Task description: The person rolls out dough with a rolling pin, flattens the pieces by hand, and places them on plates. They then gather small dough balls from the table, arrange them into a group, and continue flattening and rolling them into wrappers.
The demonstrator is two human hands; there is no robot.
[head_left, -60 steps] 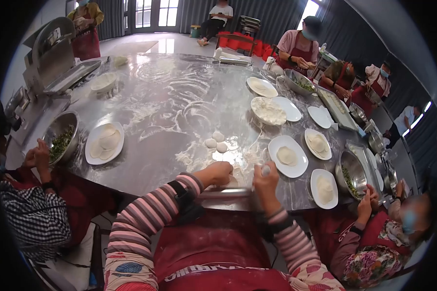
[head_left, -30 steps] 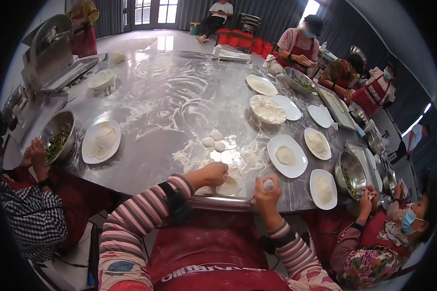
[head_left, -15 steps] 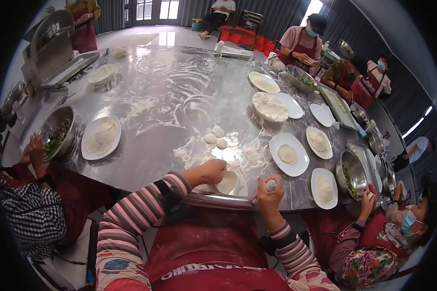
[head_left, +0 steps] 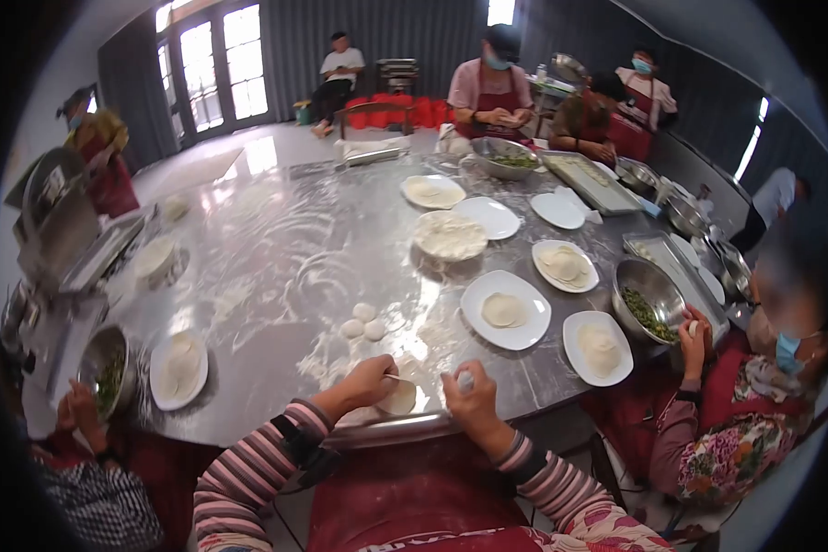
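Note:
Near the table's front edge, my left hand (head_left: 368, 382) pinches the rim of a thin round dough wrapper (head_left: 398, 399). My right hand (head_left: 472, 401) is closed round a rolling pin (head_left: 465, 379), whose pale rounded end pokes out above the fist; the rest is hidden. The pin is apart from the wrapper. Three small dough pieces (head_left: 364, 321) lie just beyond my left hand on floured metal. To the right, a square white plate (head_left: 535, 296) carries a round wrapper (head_left: 504, 311).
A bowl of flour (head_left: 450, 236) stands farther back. More plates of wrappers (head_left: 599, 350) and a steel bowl of green filling (head_left: 651, 302) are at right. Co-workers' hands (head_left: 695, 339) are at right and left. A machine (head_left: 64, 216) stands at far left.
The view has tilted up and turned right. My left hand still holds the wrapper, which now lies flatter by the table edge. My right hand keeps its hold on the rolling pin.

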